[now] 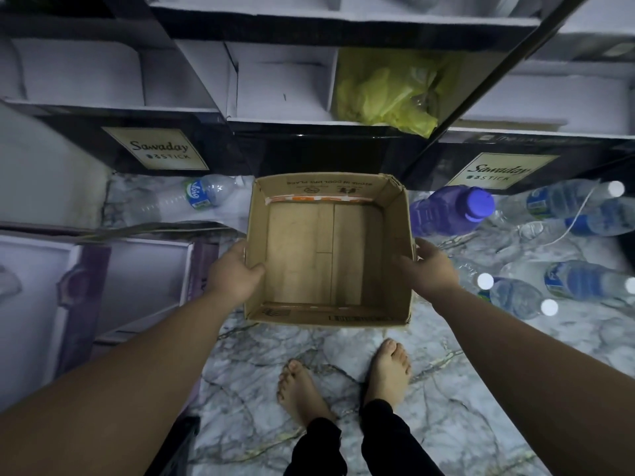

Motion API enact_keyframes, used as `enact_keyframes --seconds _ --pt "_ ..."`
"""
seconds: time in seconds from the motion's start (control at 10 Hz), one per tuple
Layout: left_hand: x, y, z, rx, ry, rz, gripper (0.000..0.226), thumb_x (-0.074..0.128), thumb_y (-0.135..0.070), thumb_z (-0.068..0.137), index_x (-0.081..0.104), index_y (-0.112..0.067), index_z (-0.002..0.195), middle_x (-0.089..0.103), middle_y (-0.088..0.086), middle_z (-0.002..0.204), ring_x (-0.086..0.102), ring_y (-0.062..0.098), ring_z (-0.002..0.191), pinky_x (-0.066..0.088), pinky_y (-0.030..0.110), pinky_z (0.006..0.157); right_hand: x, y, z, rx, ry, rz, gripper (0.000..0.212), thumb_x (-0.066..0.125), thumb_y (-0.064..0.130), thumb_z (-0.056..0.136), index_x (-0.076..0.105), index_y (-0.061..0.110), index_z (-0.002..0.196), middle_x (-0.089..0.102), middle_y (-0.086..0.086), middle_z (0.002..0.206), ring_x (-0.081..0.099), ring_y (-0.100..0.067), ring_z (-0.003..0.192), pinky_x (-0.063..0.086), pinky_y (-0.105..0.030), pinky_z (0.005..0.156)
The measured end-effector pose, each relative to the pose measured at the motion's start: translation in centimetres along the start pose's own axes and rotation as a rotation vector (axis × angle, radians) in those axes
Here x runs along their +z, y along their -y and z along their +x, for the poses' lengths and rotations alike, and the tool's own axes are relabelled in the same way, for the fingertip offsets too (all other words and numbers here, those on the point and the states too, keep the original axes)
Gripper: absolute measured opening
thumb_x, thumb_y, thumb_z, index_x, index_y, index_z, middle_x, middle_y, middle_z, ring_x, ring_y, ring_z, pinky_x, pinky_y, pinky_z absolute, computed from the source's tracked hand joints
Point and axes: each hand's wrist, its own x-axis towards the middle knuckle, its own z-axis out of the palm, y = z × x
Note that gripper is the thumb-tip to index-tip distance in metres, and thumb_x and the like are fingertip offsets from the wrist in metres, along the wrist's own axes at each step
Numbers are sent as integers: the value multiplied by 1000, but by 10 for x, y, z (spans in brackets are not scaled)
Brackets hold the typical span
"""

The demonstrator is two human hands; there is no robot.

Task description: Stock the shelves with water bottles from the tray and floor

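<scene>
Bottles (563,269) beside box (328,316); shelves (309,139) ahead.

- Place: small shop or stockroom, seen looking down at the floor in dim light.
- Display shelving (281,118): black units with white cardboard compartments, most of them bare.
- Brand placards (154,149) reading "Sawaday 3 STICK" on the shelf bases.
- Stock on the marble-pattern floor (343,389): loose water bottles (567,280) lying at the right, near the shelf foot.
- Yellow plastic bag (388,94) stuffed in one compartment.
</scene>
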Motion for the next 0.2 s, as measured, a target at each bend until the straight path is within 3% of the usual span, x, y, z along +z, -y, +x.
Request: enact_keyframes --seconds 0.1,0.2 --pt "-17 -21 -29 2 -18 -35 58 74 -23 95 54 -17 149 64 10 142 61 28 130 42 23 92 -16 15 -26 3 -18 -8 49 69 26 97 59 16 144 67 -3 127 62 -29 125 41 -28 93" --pt "-38 -38 -61 -5 -13 -104 60 75 -20 95 52 -12 149 61 13 145 59 28 132 39 22 91 -31 30 -55 16 -21 32 54 71 29 95 57 16 146 67 -6 136 63 -30 124 49 -43 106"
